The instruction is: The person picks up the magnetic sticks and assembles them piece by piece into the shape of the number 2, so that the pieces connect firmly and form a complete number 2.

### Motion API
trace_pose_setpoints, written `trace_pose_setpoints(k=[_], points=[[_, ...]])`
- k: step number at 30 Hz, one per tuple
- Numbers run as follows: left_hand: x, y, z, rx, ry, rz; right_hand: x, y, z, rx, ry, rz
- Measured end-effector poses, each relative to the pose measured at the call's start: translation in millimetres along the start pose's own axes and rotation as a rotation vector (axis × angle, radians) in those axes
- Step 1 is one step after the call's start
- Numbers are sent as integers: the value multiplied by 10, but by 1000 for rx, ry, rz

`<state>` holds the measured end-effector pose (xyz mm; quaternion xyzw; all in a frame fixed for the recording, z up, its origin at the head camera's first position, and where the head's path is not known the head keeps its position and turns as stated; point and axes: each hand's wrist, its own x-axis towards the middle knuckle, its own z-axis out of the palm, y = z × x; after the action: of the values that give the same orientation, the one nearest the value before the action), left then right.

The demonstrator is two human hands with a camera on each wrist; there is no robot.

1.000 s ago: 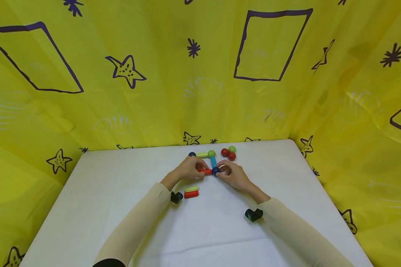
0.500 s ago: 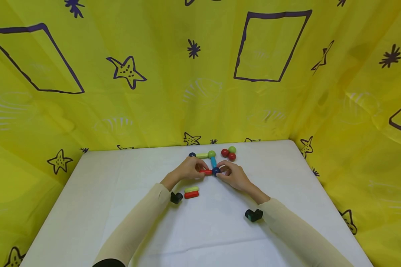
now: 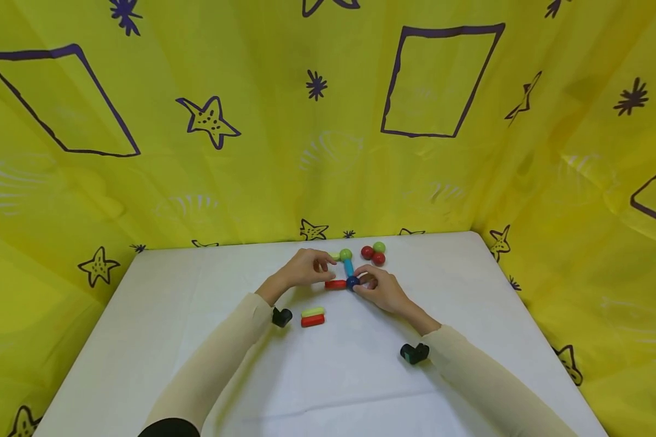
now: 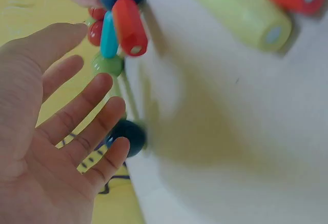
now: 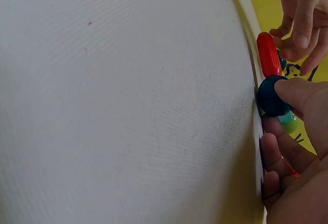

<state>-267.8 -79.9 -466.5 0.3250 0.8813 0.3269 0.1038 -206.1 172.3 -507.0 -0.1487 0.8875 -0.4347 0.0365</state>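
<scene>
Over creased cloth (image 3: 372,376), the right hand (image 3: 385,291) pinches a glossy blue ball (image 3: 351,283).

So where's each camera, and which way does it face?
Head: worn there, facing forward and down at the white table; both arms show.
Left wrist: worn there, looking past the left fingers to a green ball.
Right wrist: likewise, looking across the table; right fingers hold a dark blue ball.
Both wrist views show that ball and its red rod.
</scene>
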Motion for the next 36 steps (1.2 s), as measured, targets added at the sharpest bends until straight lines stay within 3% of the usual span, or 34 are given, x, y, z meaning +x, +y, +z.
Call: trace_pose_setpoints(k=[8, 16, 25, 36], points=[[27, 24, -226, 34, 111, -15, -1, 4, -7, 5, -4, -1], [86, 26, -287, 66, 151, -6, -5, 32, -12, 20, -6, 4], [230, 52, -218, 66, 142, -10, -21, 20, 9, 25, 10, 9], [622, 119, -42, 85, 109, -65, -20, 18, 27, 29, 39, -15]])
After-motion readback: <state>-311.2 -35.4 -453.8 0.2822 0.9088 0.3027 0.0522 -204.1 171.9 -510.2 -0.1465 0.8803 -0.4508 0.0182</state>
